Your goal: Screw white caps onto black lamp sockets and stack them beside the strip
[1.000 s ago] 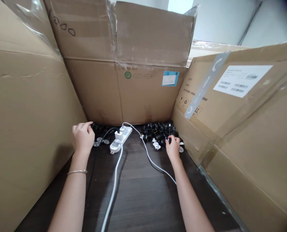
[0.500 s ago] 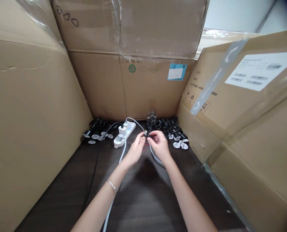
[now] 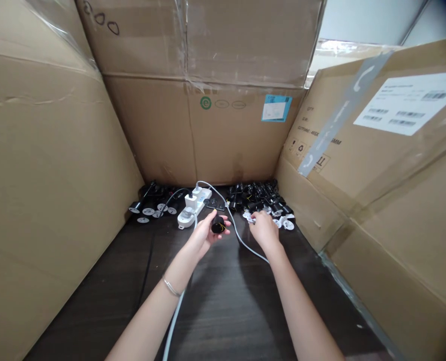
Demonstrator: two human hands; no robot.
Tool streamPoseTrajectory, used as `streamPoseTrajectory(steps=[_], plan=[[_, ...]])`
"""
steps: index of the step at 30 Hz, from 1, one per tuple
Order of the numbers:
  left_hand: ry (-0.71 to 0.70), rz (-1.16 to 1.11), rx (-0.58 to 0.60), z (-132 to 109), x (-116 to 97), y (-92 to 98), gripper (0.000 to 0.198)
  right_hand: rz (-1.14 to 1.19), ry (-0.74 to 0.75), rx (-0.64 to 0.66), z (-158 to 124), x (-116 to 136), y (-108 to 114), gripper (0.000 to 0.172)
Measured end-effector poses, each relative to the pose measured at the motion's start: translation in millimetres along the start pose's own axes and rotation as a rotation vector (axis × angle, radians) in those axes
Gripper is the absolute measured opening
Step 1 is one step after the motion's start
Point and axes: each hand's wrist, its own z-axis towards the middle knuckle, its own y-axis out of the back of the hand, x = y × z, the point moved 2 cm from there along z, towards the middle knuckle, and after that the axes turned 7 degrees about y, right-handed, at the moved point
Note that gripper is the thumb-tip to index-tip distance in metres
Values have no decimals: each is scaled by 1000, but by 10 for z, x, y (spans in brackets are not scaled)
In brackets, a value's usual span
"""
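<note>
My left hand is wrapped round a black cylinder, its open end facing me with a thin yellow wire showing. To the right, my right hand reaches down at the edge of a pile of black parts. Its thumb and fingers are closed at a white disc, which they partly cover. More white discs lie just right of that hand. Between the hands, a grey-white cable crosses the dark table.
A white power strip with plugged-in adapters stands left of centre. More black cylinders with white discs lie at the back left. Large cardboard boxes wall in the left, back and right of the dark table.
My hands were together at the cable's end; now they are apart. The black part has come down and tilted toward me in my left hand, while my right hand moved right to the white discs.
</note>
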Motion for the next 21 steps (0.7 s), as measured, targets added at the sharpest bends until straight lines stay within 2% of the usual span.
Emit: streamPoseTrajectory(steps=[4,9,11,13,18,21], plan=[[99,-111,51,-11,2,-3,35,-84,-67,33,-41,-63,-77,19],[196,-161,38,0,45,14,26,6,-89,24,1,-38,-34,7],[216,-196,26,2,51,19,23,114,-63,19,31,16,8,2],[228,-236,31,-5,44,18,23,266,-22,37,48,108,33,9],[256,-362,106,-50,-2,-6,23,672,66,196,8,380,-6,21],[277,-421,155,-62,-13,-7,25,866,56,263,-27,443,-42,26]])
